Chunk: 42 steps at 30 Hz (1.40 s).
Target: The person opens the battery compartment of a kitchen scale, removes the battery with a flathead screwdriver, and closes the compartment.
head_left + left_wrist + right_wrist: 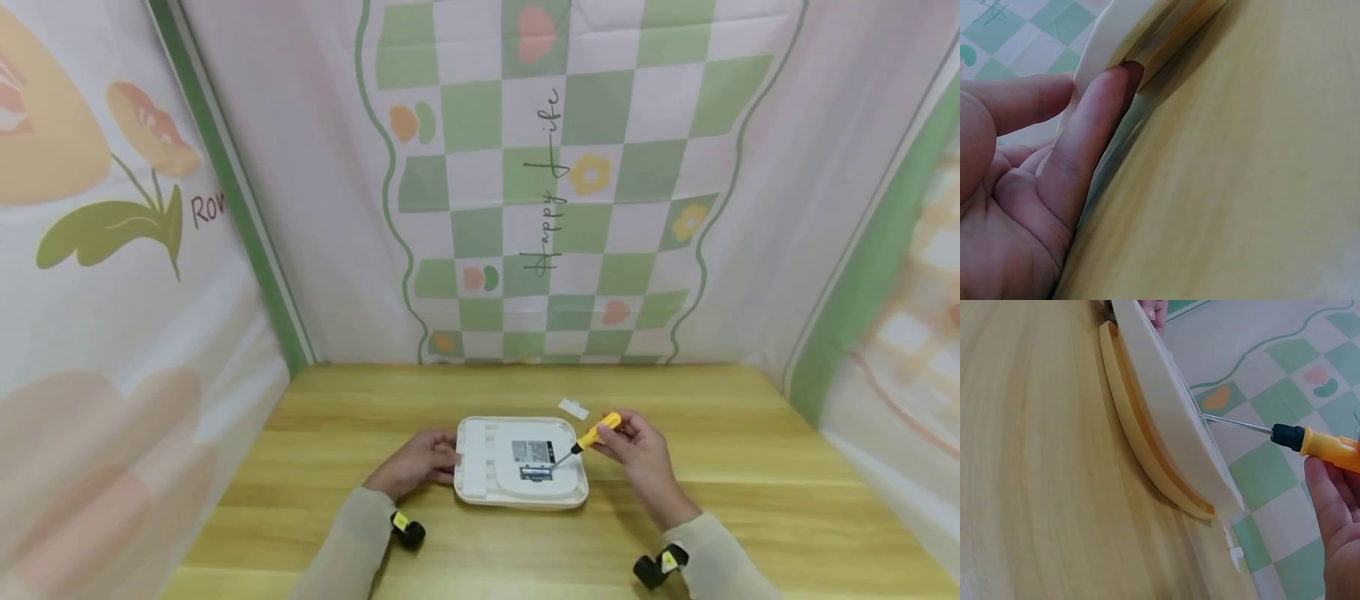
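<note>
1. At far left, a fabric wall (90,333) carries printed flowers and a green edge strip.
2. A pale sleeve (348,529) covers the left forearm, with a black wrist camera (408,531) bearing a yellow sticker.
3. The left hand (414,465) grips the near-left side of the device by its edge; the left wrist view shows 1 digit against the white side and another tucked beneath the edge.
4. The white plastic device (504,462), a rounded rectangle, lies on the wood-grain bench (375,392) between the 2 hands. On its upward face are a grey printed label (531,452) and, just below that, an uncovered compartment (536,474) with dark and bluish contents too small to identify.
5. Behind the bench hangs a green-and-white checked cloth (525,225) lettered "Happy Life".
6. A small white cover (573,408) lies on the bench just beyond the device's far-right corner.
7. The yellow-handled screwdriver (597,433) slants down leftward, its metal tip at the compartment's right end.
8. The right hand (641,454) pinches the screwdriver's handle between thumb and fingers.
9. A 2nd black camera (654,568) sits at the right cuff, and another printed fabric wall (900,358) stands at far right.
</note>
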{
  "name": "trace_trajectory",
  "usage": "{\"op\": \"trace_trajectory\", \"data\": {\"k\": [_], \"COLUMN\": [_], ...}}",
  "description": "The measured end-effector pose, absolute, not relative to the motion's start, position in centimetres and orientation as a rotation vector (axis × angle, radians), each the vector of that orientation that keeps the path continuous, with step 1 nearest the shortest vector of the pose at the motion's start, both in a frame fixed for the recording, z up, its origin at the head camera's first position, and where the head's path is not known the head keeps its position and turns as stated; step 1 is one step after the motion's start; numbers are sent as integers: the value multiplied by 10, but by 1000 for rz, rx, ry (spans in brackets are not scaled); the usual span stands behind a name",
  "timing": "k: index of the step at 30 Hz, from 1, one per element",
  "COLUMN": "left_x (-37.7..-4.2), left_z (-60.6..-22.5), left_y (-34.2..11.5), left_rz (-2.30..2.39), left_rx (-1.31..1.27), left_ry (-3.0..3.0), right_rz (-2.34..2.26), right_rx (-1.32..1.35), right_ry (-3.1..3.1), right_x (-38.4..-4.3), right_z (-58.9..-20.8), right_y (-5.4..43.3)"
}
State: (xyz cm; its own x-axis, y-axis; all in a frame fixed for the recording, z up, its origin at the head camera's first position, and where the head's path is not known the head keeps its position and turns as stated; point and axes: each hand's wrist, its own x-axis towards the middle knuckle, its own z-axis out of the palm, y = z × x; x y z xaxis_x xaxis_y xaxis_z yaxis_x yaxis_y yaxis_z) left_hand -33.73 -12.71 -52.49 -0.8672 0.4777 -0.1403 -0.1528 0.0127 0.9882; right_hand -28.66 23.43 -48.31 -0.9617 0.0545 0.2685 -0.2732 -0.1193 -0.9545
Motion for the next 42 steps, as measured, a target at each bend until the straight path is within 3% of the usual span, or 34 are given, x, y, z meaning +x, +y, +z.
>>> {"op": "trace_trajectory", "data": {"k": [18,42], "left_x": [-337,-336], "left_z": [-520,-520], "left_y": [-125,-128], "left_rz": [1896,1870], "left_rx": [322,315], "left_ry": [1867,1848], "right_rz": [2017,2104], "right_rx": [154,359], "right_ry": [-2053,-2013], "right_x": [-279,-275], "right_z": [-476,-488], "right_y": [227,234]}}
